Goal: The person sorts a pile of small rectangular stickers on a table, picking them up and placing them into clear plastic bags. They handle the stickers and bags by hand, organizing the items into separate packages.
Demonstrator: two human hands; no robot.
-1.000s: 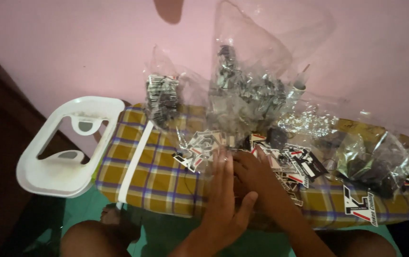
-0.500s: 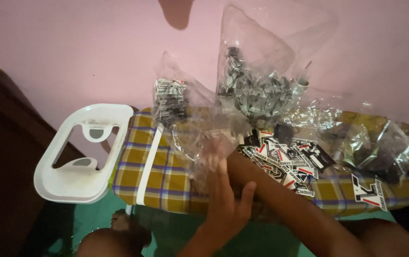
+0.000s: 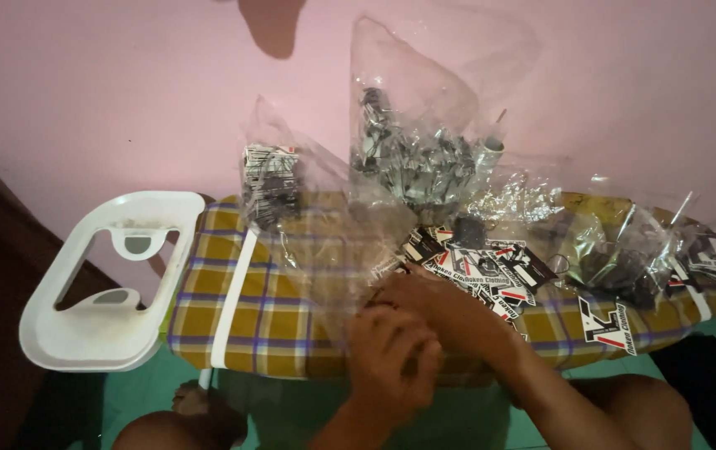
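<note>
At the near edge of the ironing board (image 3: 233,333), around its middle, I see my left hand (image 3: 391,354) and my right hand (image 3: 420,304) pressed together, both clenched on a clear plastic bag (image 3: 337,267) that lies flat on the checked cover. Just beside them, toward the right end, black-and-white tags (image 3: 491,267) are scattered. At the far edge stand bags of keychains (image 3: 416,162). At the left end hangs a white iron rest (image 3: 108,287).
</note>
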